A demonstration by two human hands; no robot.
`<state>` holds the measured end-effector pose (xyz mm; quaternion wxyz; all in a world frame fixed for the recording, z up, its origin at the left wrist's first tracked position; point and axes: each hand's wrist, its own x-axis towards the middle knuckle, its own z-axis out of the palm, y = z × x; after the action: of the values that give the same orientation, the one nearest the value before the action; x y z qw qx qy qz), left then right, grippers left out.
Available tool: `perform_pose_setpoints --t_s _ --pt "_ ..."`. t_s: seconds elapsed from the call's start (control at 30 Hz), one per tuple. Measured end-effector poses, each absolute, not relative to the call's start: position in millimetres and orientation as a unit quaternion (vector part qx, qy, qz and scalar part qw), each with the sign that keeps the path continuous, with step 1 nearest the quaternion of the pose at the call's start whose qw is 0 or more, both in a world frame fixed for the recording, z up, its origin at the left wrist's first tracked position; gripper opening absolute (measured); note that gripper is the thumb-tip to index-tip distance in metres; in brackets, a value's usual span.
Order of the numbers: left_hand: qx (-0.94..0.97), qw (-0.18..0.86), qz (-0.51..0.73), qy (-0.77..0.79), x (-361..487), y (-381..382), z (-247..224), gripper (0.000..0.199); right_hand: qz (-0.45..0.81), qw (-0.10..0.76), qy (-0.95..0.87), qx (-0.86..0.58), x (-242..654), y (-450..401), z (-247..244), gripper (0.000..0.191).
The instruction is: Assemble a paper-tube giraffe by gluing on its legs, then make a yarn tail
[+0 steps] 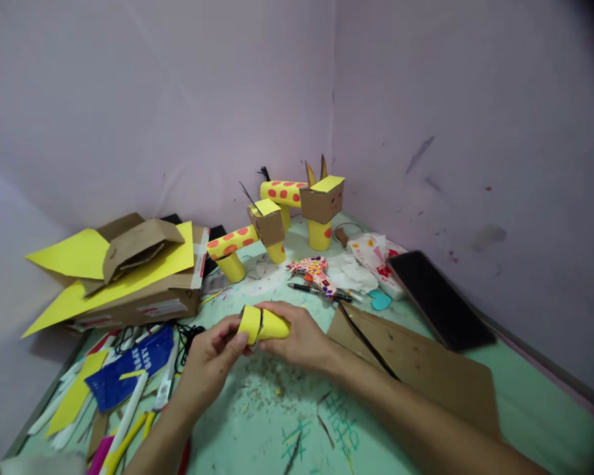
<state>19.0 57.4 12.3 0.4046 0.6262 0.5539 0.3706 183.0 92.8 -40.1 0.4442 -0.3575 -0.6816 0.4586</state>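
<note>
My left hand [212, 359] grips the left end of a short yellow-covered cardboard tube [250, 323], fingers and thumb wrapped round it. The right portion of the tube is in my right hand [301, 336], its fingers closed over the top. A dark, ragged gap runs round the tube between the two hands; whether the halves are fully apart I cannot tell. Small brown crumbs lie on the green table [257, 435] beneath. Beyond my hands stand two yellow, orange-spotted cardboard animals, a smaller one [270, 227] and a larger horned one [321, 201].
A flower-patterned glue gun [314, 270] lies beside a pen [304, 288]. At right are a cardboard sheet [426, 376] and a dark-screened device [438, 300]. Yellow paper [79, 254] tops a cardboard box [163, 300] at left, near white sticks, a blue packet [131, 359] and yellow-handled scissors [123, 448].
</note>
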Motion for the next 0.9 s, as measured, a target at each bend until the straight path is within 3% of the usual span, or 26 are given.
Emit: perform_pose_setpoints --t_s 0.2,0.3,0.43,0.53,0.67,0.9 --pt "0.658 0.330 0.378 0.561 19.7 54.7 -0.8 0.029 0.425 0.426 -0.717 -0.352 183.2 89.2 -40.3 0.057" --pt "0.634 0.355 0.385 0.569 23.0 53.2 -3.2 0.029 0.420 0.415 -0.720 -0.365 183.6 89.0 -39.7 0.057" --pt "0.568 0.401 0.405 0.594 25.5 54.8 -10.3 0.035 0.472 0.385 -0.682 -0.404 186.2 92.2 -37.6 0.071" --pt "0.498 0.468 0.426 0.593 23.2 58.7 -18.4 0.038 0.547 0.379 -0.637 -0.388 189.5 96.3 -35.4 0.061" --pt "0.418 0.530 0.462 0.575 21.5 62.6 -24.6 0.042 0.512 0.403 -0.648 -0.395 190.2 98.5 -36.3 0.043" --pt "0.415 0.524 0.470 0.577 26.3 60.5 -25.8 0.041 0.482 0.409 -0.674 -0.383 184.7 91.5 -38.9 0.044"
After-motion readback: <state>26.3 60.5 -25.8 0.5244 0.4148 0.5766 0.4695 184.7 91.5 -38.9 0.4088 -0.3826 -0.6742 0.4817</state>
